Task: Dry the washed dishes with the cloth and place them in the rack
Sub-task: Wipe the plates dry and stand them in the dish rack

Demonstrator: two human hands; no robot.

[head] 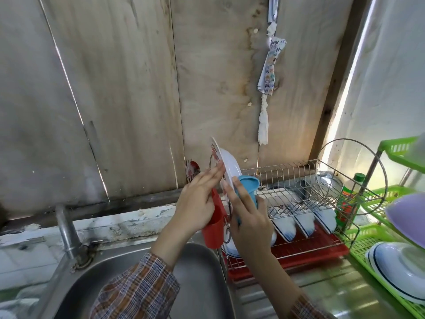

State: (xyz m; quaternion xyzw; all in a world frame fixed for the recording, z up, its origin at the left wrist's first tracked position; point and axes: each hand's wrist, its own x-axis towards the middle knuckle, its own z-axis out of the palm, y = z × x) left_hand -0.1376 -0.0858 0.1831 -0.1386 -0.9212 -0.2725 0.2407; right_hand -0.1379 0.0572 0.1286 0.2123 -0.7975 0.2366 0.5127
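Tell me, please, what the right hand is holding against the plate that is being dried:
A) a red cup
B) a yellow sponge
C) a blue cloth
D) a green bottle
C: the right hand grips a blue cloth and presses it to the back of the white plate, which is held on edge above the sink.

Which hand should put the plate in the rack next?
Probably the left hand: its fingers already steady the white round plate. The right hand is busy with the blue cloth, though the metal wire dish rack stands on its side.
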